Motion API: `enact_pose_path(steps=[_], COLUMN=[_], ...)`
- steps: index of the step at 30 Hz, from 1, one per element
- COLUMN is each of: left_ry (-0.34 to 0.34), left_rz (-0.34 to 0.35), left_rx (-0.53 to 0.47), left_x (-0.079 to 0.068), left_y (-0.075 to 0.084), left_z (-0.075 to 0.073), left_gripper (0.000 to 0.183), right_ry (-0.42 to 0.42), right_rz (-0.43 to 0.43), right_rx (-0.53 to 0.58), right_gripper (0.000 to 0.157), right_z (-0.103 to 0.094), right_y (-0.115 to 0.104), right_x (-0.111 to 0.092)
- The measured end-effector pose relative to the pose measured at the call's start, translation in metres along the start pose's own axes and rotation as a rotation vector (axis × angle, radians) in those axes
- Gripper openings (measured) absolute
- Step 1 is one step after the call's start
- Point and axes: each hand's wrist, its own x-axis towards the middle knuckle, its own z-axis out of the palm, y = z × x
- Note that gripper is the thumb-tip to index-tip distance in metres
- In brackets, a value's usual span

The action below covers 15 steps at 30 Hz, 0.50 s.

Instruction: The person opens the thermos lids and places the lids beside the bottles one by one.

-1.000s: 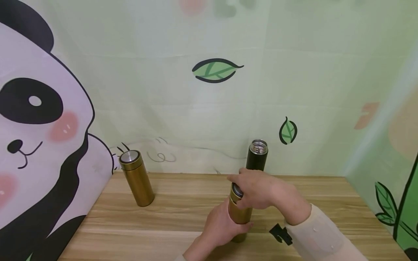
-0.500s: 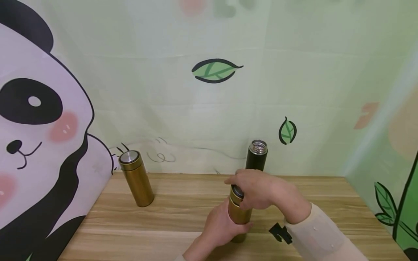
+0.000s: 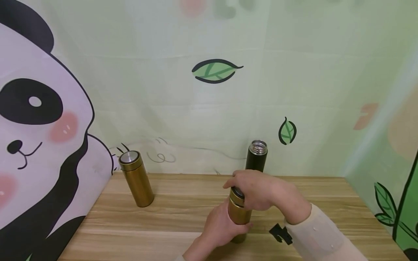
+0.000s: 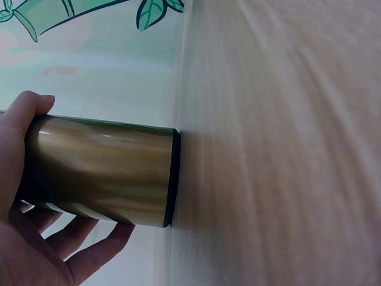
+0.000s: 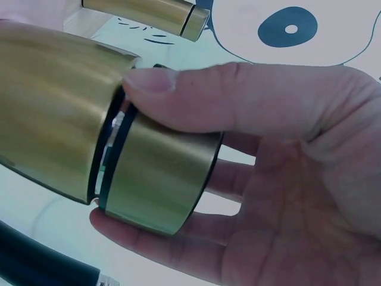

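Looking at a smooth, shiny gold bottle (image 3: pixel 239 216), cylindrical, upright on the wood-grain table (image 3: pixel 176 221), gripped by the left hand (image 3: pixel 219 223). Pinched in the right hand (image 3: pixel 259 189): its cap (image 5: pixel 164 170), thin gap below. Versus a second ago: right-hand grip slightly turned. Behind: silvery-mouthed, uncapped black bottle (image 3: pixel 256 160), contents unclear. Far left: a capped gold duplicate (image 3: pixel 140 186).

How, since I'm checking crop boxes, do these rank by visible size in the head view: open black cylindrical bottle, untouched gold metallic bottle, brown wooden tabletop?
Brown wooden tabletop
Untouched gold metallic bottle
Open black cylindrical bottle, partly hidden by the right hand
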Motion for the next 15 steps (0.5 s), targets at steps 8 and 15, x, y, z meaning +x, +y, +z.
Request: enact_pose_path(steps=[8,15], left_ry=[-0.014,-0.017], left_rz=[0.000,-0.019], left_rx=[-0.015,-0.013], left_x=[0.0005,0.0007], left_y=[0.0007,0.0020], left_z=[-0.0006,-0.0005], left_gripper=[0.063,0.058], right_ry=[0.015,0.001], right_rz=[-0.029,-0.031], right_rx=[0.043,0.045], right_gripper=[0.061,0.060], right_z=[0.0000,-0.0013], right_y=[0.0047,0.0059], right_x=[-0.0001,0.0009])
